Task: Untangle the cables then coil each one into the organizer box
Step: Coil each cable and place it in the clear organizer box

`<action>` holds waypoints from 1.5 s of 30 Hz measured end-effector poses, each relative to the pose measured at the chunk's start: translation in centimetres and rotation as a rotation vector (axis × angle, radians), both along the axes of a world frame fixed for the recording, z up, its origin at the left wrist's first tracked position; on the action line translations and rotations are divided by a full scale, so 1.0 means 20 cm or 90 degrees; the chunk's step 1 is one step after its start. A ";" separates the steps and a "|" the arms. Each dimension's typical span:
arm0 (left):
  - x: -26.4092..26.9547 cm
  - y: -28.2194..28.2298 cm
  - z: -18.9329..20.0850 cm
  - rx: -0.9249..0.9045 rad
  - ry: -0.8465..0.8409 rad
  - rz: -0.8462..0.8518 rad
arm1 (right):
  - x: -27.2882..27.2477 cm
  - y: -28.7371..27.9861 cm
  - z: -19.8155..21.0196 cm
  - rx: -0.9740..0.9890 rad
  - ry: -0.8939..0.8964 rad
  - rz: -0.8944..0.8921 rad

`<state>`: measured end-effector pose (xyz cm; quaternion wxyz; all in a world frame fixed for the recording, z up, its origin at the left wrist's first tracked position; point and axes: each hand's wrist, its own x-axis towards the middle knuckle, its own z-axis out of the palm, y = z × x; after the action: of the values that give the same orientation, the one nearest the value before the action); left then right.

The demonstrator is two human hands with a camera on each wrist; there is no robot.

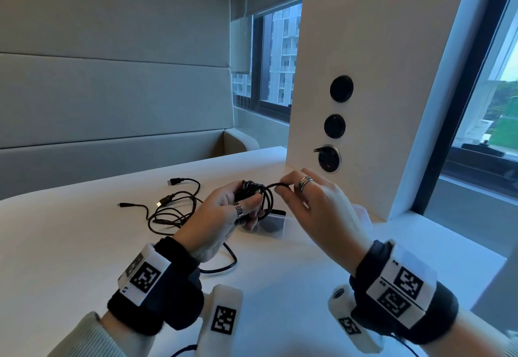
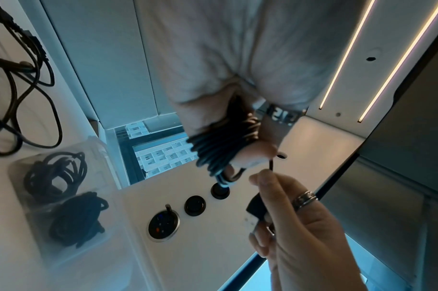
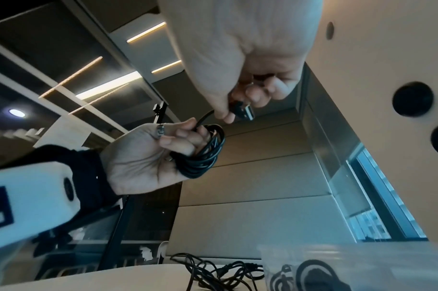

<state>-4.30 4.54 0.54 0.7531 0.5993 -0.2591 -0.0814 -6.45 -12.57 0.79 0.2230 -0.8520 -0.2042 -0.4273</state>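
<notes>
My left hand [image 1: 246, 205] holds a black cable coil [image 1: 256, 192], wound round its fingers above the table; the left wrist view shows the coil [image 2: 220, 145] close up. My right hand [image 1: 283, 188] pinches the free end of that cable just right of the coil. In the right wrist view its thumb and fingers grip the cable beside the USB plug [image 3: 245, 112]. A tangle of thin black cables [image 1: 173, 208] lies on the table to the left. The clear organizer box [image 2: 105, 169] holds two coiled cables; in the head view the box [image 1: 276, 226] sits mostly hidden behind my hands.
A white table [image 1: 84, 244] carries everything. A white column with round sockets [image 1: 335, 126] stands right behind the hands. One thicker black cable [image 1: 227, 264] loops under my left wrist. A padded bench back and a window lie beyond.
</notes>
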 end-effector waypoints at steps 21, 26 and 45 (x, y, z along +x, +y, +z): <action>-0.03 -0.02 0.05 -0.086 0.021 0.103 | -0.09 0.14 0.07 0.219 0.110 0.174; -0.02 -0.02 0.04 -0.044 0.043 0.090 | -0.05 0.15 0.08 0.164 0.077 0.161; 0.01 0.06 0.03 -0.074 0.187 -0.124 | 0.01 0.11 0.00 0.394 0.429 0.343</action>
<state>-4.12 5.77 1.22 0.8048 0.5083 -0.2078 -0.2252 -6.35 -10.47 0.81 0.6194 -0.7535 -0.1974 -0.0976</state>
